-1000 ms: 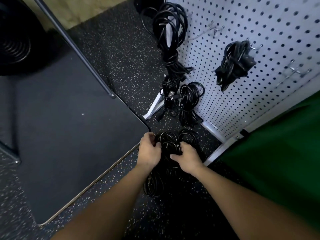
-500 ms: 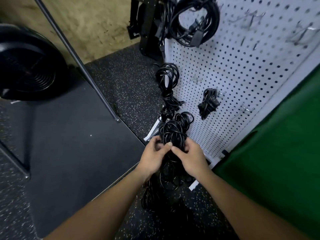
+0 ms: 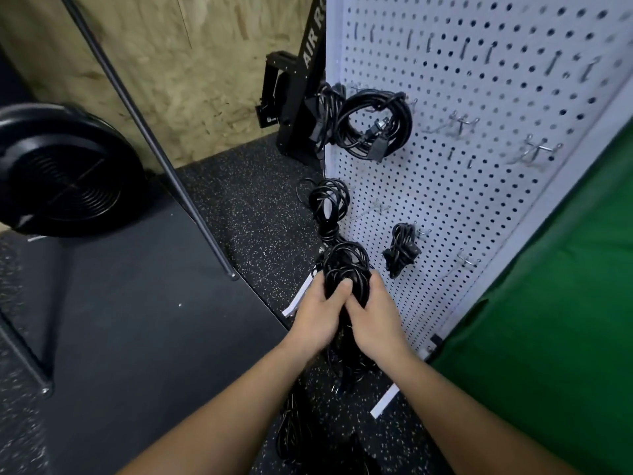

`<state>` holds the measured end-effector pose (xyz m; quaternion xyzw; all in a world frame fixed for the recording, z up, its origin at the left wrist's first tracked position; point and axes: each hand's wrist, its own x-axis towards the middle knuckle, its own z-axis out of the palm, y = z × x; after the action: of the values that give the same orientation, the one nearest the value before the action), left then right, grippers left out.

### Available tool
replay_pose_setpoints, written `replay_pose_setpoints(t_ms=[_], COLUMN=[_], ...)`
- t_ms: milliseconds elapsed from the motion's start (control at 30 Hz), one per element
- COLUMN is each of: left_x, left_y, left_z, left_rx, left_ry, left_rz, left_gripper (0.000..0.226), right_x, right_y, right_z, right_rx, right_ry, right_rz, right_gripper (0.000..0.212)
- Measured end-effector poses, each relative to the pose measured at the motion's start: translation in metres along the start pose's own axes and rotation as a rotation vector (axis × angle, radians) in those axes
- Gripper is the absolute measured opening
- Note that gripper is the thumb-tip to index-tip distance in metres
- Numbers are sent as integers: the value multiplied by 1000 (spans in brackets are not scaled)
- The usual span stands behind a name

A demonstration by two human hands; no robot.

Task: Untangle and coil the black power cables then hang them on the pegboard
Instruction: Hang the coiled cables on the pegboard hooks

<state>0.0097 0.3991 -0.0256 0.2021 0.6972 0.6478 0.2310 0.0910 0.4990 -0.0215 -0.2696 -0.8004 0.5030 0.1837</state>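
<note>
My left hand [image 3: 320,315] and my right hand [image 3: 375,318] both grip a tangled bundle of black power cable [image 3: 346,265], held up in front of the white pegboard [image 3: 479,200]. Its loose loops hang below my hands down to the floor [image 3: 298,433]. A coiled cable [image 3: 375,123] hangs on a hook high on the board. A small tight bundle [image 3: 400,250] hangs lower down. Another coil [image 3: 327,204] hangs at the board's left edge.
Bare metal hooks [image 3: 537,150] stick out of the pegboard. A green cloth [image 3: 548,337] lies to the right. A dark mat [image 3: 137,320], a slanted black pole [image 3: 154,145] and a round black fan [image 3: 61,180] are on the left. Black equipment [image 3: 291,97] stands behind the board.
Both hands lifted the cable bundle off the floor and closed together on it. The view tilted upward, showing more of the pegboard and the upper coil.
</note>
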Motion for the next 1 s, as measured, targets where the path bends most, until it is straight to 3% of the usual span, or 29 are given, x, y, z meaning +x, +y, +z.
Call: replay_pose_setpoints(t_ms=[133, 400, 500, 633, 733, 933, 1000], left_x=[24, 71, 87, 105, 119, 129, 131], left_y=[6, 23, 24, 31, 27, 15, 14], left_z=[-3, -2, -8, -12, -15, -8, 0], left_rx=[41, 79, 75, 77, 46, -46, -66], left_ry=[77, 137, 122, -5, -59, 73, 166], left_rz=[36, 140, 108, 133, 216, 172, 142], left_gripper=[18, 19, 23, 39, 37, 38, 43], right_x=[6, 42, 62, 76, 84, 93, 99], right_y=[3, -9, -11, -13, -11, -5, -1], right_z=[-5, 5, 18, 22, 25, 36, 37], right_rx=[74, 85, 92, 194, 222, 182, 213], right_ry=[-63, 114, 153, 269, 323, 381, 414], right_rz=[-63, -91, -66, -39, 5, 56, 66], right_gripper=[48, 36, 48, 21, 19, 44, 43])
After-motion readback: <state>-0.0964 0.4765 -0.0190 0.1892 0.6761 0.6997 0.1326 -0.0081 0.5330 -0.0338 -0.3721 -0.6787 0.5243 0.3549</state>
